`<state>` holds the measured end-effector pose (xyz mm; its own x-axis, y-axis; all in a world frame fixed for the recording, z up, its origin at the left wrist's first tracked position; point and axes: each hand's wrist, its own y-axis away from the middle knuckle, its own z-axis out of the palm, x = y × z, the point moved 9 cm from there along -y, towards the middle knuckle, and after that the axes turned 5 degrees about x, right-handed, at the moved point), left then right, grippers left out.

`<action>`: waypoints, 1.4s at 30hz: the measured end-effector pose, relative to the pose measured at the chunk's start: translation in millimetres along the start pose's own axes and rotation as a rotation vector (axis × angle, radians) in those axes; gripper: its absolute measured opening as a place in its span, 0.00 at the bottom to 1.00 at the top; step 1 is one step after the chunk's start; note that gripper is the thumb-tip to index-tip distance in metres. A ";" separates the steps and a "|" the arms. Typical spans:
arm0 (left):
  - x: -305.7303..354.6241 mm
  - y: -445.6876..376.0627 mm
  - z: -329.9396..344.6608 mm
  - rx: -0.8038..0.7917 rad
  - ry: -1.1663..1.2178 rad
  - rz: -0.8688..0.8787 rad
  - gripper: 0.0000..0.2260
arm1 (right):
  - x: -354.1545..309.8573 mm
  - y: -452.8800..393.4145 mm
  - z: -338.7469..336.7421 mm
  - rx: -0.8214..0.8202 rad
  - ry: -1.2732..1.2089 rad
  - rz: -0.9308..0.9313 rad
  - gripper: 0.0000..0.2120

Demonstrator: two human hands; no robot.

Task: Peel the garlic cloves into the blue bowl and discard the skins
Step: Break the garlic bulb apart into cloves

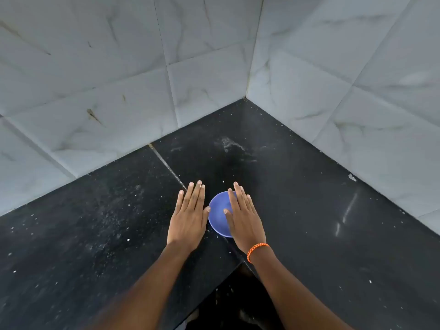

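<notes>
Between my flat, spread hands sits the blue bowl (217, 214) on the black counter (309, 210), my left hand (188, 216) just beside its rim, my right hand (245, 219) overlapping it, no garlic visible.

One head-worn wide-angle view looked forward and steeply down from above into a counter (309, 222) corner where two tiled walls (119, 79) met. It sat close over both forearms, which reached in from the bottom edge, with the bowl (217, 215) near frame centre. Straight lines bowed toward the edges.
</notes>
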<state>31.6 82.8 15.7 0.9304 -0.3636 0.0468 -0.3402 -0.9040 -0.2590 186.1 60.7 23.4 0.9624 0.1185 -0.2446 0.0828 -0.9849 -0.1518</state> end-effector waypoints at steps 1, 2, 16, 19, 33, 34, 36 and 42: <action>-0.4 0.6 3.5 -0.025 -0.013 -0.004 0.28 | -0.4 0.4 2.3 0.008 0.017 -0.006 0.29; -1.1 0.4 6.1 -0.053 0.000 0.001 0.28 | 1.0 0.3 2.1 0.007 0.016 0.002 0.29; 13.9 9.4 47.8 -0.163 0.129 0.089 0.29 | 31.5 3.1 23.9 -0.095 0.027 0.064 0.32; 22.4 7.3 49.2 -0.164 0.180 0.055 0.29 | 41.2 2.7 23.9 -0.116 0.024 0.041 0.32; 0.6 44.6 23.9 -0.010 0.407 -0.191 0.27 | 6.2 6.2 -18.3 0.202 -0.186 -0.020 0.16; -7.2 52.4 21.7 0.014 0.412 -0.213 0.26 | -10.9 8.6 -23.0 0.237 -0.159 -0.054 0.13; -25.8 67.5 17.8 0.066 0.409 -0.281 0.23 | -46.5 14.1 -16.8 0.209 -0.143 -0.106 0.06; -66.3 116.9 30.6 0.100 0.325 -0.442 0.20 | -101.9 41.5 56.3 -0.116 -0.180 -0.022 0.19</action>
<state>-65.7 8.1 -47.3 0.8864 -0.0197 0.4626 0.1020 -0.9663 -0.2366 76.9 14.8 -11.9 0.8990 0.1507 -0.4111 0.1426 -0.9885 -0.0505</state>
